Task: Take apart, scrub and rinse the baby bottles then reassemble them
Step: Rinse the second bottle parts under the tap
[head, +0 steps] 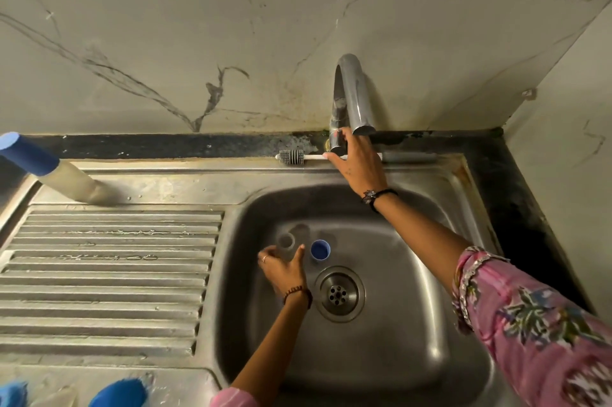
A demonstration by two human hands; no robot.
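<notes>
My left hand (284, 269) is low in the steel sink basin (414, 323) and grips a clear bottle body (285, 242) that stands upright. Just right of it a blue bottle ring (320, 251) sits on the basin floor. My right hand (357, 159) reaches to the back and holds the base of the chrome tap (351, 95), fingers curled round its handle. No water runs from the spout. A bottle brush (291, 156) with a white handle lies on the rim behind the basin, partly hidden by my right hand.
A whole bottle with a blue cap (43, 168) stands at the back left of the ribbed drainboard (109, 277). Two blue caps (119, 393) show at the bottom left edge. The drain (339, 294) lies in the basin's middle. A marble wall rises behind.
</notes>
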